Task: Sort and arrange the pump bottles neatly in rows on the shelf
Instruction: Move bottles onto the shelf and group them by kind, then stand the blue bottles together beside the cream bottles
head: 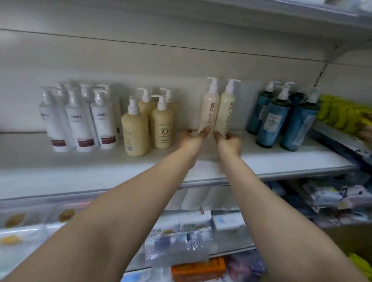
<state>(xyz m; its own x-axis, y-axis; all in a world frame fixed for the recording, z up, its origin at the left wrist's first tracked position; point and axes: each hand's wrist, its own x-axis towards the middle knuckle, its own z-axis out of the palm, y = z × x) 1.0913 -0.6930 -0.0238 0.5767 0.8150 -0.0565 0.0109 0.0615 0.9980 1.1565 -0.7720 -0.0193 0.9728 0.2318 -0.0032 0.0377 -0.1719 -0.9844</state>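
Two tall cream pump bottles with red lettering stand side by side at the middle of the white shelf (285, 157). My left hand (191, 140) grips the base of the left tall bottle (210, 108). The base of the right tall bottle (226, 108) is held by my right hand (228, 142). Several white pump bottles (84, 120) are grouped at the left. Several beige pump bottles (147, 122) stand beside them. To the right is a cluster of blue pump bottles (280, 118).
Yellow packets (340, 112) lie on the neighbouring shelf at the right, where another person's hand (371, 132) touches them. Lower shelves hold wrapped packs, white boxes and an orange pack (197, 270). An upper shelf edge runs overhead.
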